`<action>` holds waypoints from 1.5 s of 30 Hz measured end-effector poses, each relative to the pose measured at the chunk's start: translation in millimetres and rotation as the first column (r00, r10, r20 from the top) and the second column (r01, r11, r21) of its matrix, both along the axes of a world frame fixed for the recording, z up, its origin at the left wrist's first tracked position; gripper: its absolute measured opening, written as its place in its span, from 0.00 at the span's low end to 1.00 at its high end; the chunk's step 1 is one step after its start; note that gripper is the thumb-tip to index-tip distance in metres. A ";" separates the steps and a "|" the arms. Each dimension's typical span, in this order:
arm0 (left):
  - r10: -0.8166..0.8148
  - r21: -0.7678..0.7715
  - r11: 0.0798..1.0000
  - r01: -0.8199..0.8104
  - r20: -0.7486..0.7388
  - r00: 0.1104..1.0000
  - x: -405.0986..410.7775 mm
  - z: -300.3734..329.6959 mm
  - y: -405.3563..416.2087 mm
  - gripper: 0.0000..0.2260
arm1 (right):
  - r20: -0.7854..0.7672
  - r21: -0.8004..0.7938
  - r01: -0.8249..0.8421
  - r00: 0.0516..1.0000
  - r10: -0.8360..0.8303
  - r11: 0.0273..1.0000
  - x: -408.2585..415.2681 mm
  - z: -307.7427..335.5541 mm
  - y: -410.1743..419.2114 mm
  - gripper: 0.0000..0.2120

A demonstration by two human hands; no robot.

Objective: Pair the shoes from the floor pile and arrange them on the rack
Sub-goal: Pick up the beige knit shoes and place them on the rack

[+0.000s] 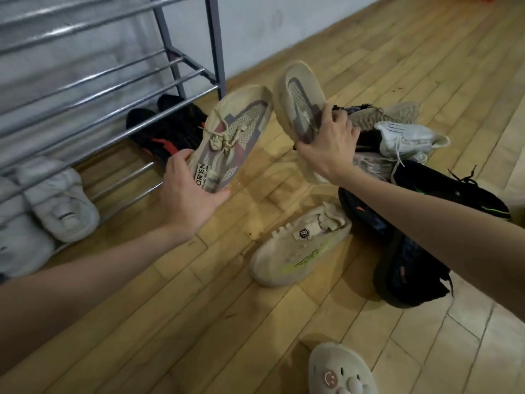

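My left hand (189, 191) grips the heel end of a beige and grey mesh sneaker (235, 129), held above the floor with its toe pointing up and away. My right hand (329, 143) grips the matching sneaker (298, 95), toe raised, just right of the first. Both hang in front of the metal shoe rack (113, 89) at the left. The floor pile (397, 155) lies right of my right hand, with white, beige and black shoes tangled together.
A black and red pair (167, 129) and a white pair (56, 203) sit on the rack's bottom tier. A lone beige sneaker with a green stripe (301, 248) lies on the wooden floor. My foot in a beige slipper (341, 371) shows at the bottom edge.
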State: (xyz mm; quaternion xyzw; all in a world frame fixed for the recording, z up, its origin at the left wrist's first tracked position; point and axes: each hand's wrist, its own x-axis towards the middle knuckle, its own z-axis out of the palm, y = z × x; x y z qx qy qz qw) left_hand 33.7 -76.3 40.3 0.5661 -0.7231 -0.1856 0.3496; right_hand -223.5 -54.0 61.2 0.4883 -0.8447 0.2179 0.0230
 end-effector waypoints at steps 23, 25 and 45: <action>0.562 0.068 0.824 -0.562 -0.209 0.800 98.5 53.2 -128.9 0.29 | -0.221 -0.009 -0.422 0.885 0.410 0.907 181.8 54.6 -194.8 0.21; 0.537 0.070 0.842 -0.535 -0.209 0.818 101.3 51.5 -136.1 0.26 | -0.311 0.055 -0.394 0.866 0.390 0.918 187.2 53.3 -212.0 0.16; 0.039 -0.465 0.874 0.140 0.353 0.935 91.6 6.6 -47.6 0.17 | -0.412 -0.059 -0.684 0.680 0.606 0.727 137.8 6.9 -93.1 0.19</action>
